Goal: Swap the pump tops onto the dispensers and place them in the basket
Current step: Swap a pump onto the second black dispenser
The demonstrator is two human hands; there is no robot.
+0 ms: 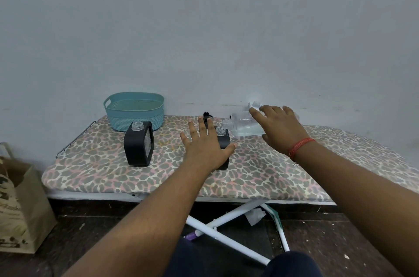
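Hands reach over the leopard-print board (158,177): left hand (204,147), fingers spread, in front of a black dispenser (223,140); right hand (278,131), spread, over clear bottles (243,126). Another black dispenser (138,144), topless, stands just before the teal basket (135,110); a black pump top (206,116) lies behind the left hand

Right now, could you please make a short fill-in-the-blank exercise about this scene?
1. The teal basket on the ironing board holds ____ dispensers.
2. The dark dispenser in front of the basket has no ____ on its open neck.
3. The red thread is on the wrist of the ____ hand.
4. The left hand is spread beside a second ____ dispenser.

Missing words: no; pump top; right; dark
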